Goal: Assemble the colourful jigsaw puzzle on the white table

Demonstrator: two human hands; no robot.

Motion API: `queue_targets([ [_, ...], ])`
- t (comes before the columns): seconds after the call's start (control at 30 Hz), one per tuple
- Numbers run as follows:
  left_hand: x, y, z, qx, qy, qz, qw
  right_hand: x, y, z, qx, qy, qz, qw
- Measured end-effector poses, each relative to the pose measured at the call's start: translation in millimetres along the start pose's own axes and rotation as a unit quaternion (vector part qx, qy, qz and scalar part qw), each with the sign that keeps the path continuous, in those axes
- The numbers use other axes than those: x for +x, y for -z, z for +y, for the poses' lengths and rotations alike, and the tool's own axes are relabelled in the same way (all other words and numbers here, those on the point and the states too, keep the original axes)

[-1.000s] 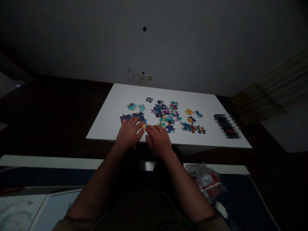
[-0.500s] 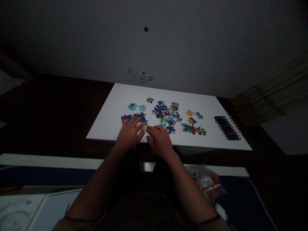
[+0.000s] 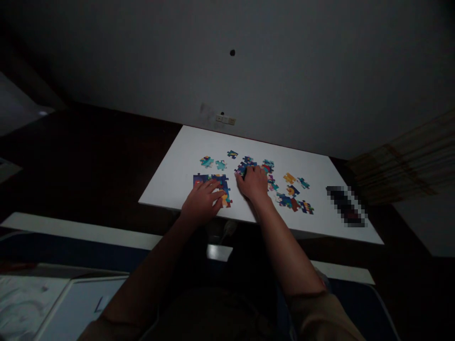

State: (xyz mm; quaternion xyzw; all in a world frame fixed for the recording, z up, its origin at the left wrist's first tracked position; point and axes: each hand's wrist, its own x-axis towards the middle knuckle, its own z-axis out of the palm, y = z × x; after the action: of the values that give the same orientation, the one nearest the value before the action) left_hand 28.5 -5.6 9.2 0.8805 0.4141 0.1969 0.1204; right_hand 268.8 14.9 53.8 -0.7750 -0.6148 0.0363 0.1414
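My left hand [image 3: 203,199] lies flat, fingers spread, over a joined section of jigsaw puzzle [image 3: 224,183]. The section is dark blue with a yellow patch near its right side, and my palm hides part of its lower left. My right hand [image 3: 255,183] reaches over a heap of loose puzzle pieces [image 3: 241,168], thumb and fingers apart, with some fingertips hidden behind the hand. No piece is visibly held in it. Two light-blue puzzle pieces [image 3: 221,165] and a dark one [image 3: 232,154] lie beyond the joined section.
The white table [image 3: 170,175] stands near a grey wall. More loose pieces [image 3: 289,201] lie to the right, with a yellow piece [image 3: 289,178] behind them. A pixelated dark object [image 3: 346,207] rests at the table's right end. A white-framed board [image 3: 83,303] is at lower left.
My right hand has left the joined section's edge and moved right onto the loose heap. My left hand stays on the section. The whole view has shifted somewhat.
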Motion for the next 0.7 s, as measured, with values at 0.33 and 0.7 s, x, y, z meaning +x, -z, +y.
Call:
queue_targets([
  [0.33, -1.9, -2.6, -0.5, -0.013, 0.001, 0.005, 1.000, 6.7, -5.5, 6.8, 0.079, -0.013, 0.008, 0.997],
  [0.7, -3.8, -5.5, -1.6, -0.025, -0.017, 0.031, 0.999, 3.5, -9.9, 8.5, 0.315, -0.001, -0.025, 0.949],
])
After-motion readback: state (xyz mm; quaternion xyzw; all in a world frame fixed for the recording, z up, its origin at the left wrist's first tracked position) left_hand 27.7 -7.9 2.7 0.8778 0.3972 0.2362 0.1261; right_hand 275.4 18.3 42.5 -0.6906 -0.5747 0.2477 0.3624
